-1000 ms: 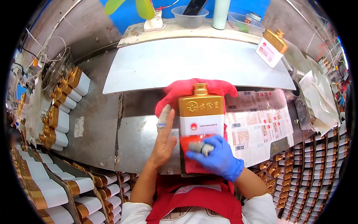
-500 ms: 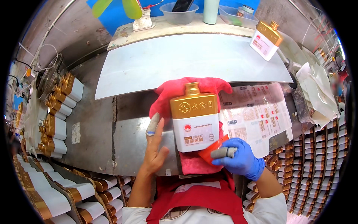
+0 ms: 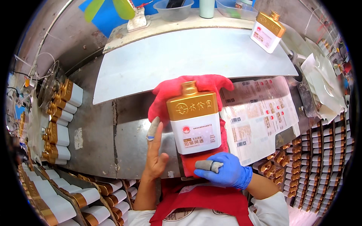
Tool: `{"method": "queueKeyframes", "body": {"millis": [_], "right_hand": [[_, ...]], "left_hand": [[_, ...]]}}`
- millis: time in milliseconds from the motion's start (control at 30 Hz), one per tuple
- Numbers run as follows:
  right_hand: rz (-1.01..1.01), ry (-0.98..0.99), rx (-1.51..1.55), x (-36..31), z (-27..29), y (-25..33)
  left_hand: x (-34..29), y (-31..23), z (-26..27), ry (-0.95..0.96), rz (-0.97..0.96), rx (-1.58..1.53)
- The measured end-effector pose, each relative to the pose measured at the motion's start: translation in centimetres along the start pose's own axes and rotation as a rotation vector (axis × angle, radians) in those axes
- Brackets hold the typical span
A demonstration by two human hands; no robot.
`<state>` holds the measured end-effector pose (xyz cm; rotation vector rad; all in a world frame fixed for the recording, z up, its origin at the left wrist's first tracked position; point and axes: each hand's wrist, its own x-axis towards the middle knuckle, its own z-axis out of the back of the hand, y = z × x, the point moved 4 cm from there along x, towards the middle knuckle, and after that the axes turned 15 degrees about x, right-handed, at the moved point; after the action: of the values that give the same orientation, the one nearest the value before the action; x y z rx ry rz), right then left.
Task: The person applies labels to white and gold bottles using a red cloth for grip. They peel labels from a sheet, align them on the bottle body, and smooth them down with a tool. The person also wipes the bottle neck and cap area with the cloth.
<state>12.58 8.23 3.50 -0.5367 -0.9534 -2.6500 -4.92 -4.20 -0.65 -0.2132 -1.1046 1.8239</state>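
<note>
A flat bottle, gold on top and white below with a printed label, lies face up on a pink-red cloth. My left hand is beside its left side, fingers stretched and apart, with a grey cover on a fingertip; it holds nothing. Just below the bottle's base, my right hand, in a blue glove with grey finger covers, is closed on a flat orange-red scraper. The glove partly hides the scraper, which blends with the cloth beneath.
Printed label sheets lie right of the cloth. A pale board spans the bench behind, with another gold-and-white bottle at its right end. Several bottles stand at left; racks of bottles fill the lower sides.
My right hand has moved left and down with the scraper, which now lies lower and flatter below the bottle. My left hand stays nearly the same; the view has shifted slightly.
</note>
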Motion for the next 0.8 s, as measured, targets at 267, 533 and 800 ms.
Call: {"method": "queueKeyframes", "body": {"millis": [267, 533, 800], "right_hand": [[-0.27, -0.205, 0.349, 0.6, 4.5, -1.3], [-0.599, 0.069, 0.16, 14.6, 9.9, -11.7], [-0.64, 0.296, 0.361, 13.6, 12.1, -9.9]], "left_hand": [[-0.3, 0.1, -0.9, 0.081, -0.021, 0.036], [0.7, -1.9, -2.8, -0.094, -0.073, 0.398], [0.7, -2.2, -2.7, -0.136, -0.125, 0.477]]}}
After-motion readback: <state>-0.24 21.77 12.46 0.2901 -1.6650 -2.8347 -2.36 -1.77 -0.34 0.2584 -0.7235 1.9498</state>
